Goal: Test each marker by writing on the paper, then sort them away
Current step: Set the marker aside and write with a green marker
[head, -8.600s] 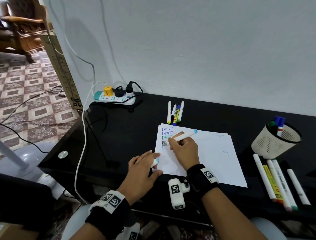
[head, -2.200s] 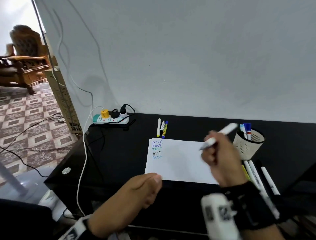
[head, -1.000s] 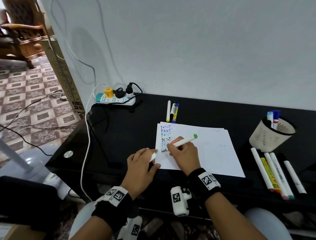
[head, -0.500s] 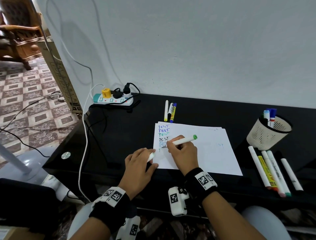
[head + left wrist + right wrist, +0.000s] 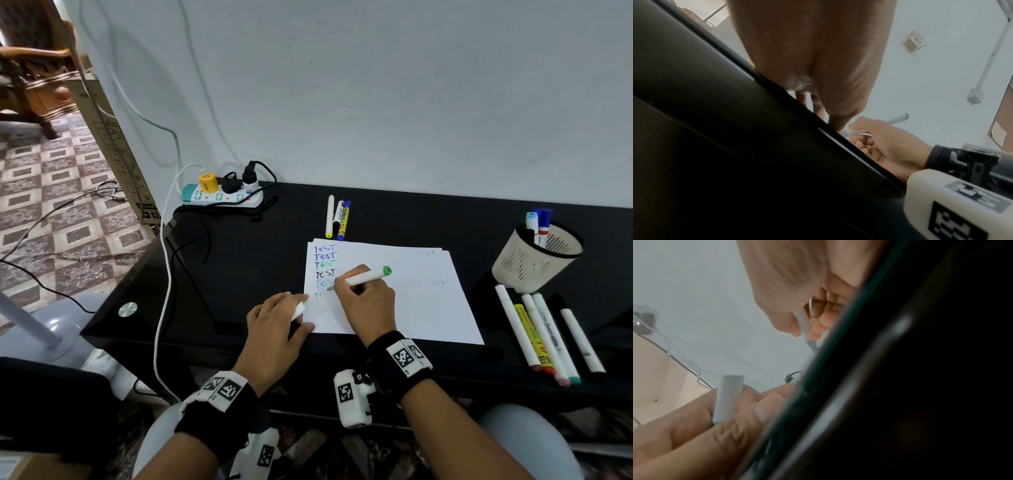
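Where paper (image 5: 404,301) lies on black bench (image 5: 260,260), "TEST" is read five times down left edge in blue, green, black and light blue; sixth line, green, begun. Green-ended marker (image 5: 363,279) is pinched in curled fingers of right hand (image 5: 366,303), tip on paper pointing left, long axis running up to right. Cap (image 5: 299,310) is held in curled left hand (image 5: 274,329) at paper's corner. Yellow label on marker behind paper not legible.
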